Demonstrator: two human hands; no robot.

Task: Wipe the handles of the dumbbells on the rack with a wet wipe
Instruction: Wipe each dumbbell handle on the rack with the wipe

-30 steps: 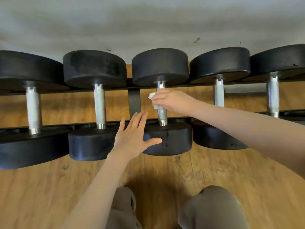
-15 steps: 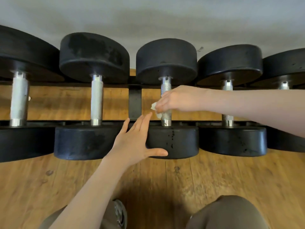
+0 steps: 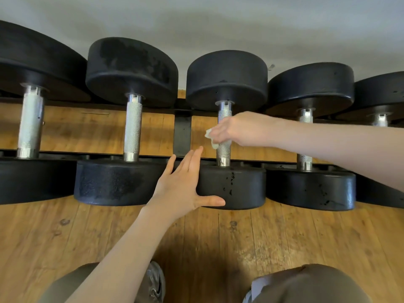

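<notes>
Right hand [image 3: 237, 129] grips wipe [image 3: 210, 138] on handle [image 3: 224, 127].

We see a wooden plank floor [image 3: 273, 248] filling the lower half of the view, warm brown, with dark knots and scuffs in the grain. Up past the far edge of that floor, we get a plain grey wall [image 3: 218, 22], marked by one small dark smudge. Down at the near edge of the floor, two knees in brown trousers [image 3: 310, 285] push into view, and between them on the boards sits a grey shoe [image 3: 156, 281].
</notes>
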